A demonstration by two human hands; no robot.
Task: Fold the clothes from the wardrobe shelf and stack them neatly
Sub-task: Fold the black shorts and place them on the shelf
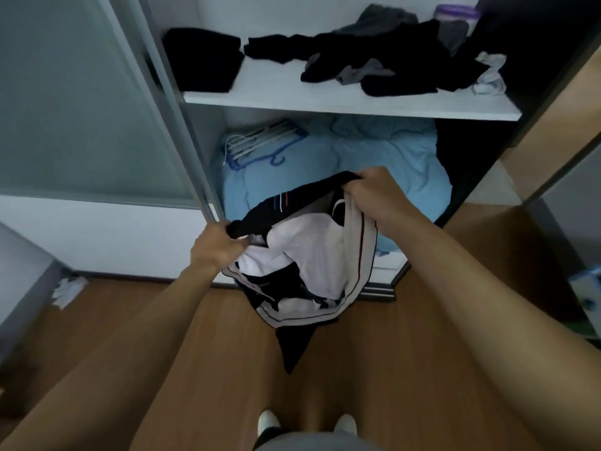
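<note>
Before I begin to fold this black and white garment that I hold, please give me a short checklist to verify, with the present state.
1. Grip of left hand on the black and white sports garment: ok, it holds the black edge.
2. Grip of right hand on the same edge: ok.
3. Garment spread smooth: not ok, it hangs crumpled.
4. Bare place on the white wardrobe shelf beside the folded black stack: ok.
5. Which side faces out: cannot tell.
</note>
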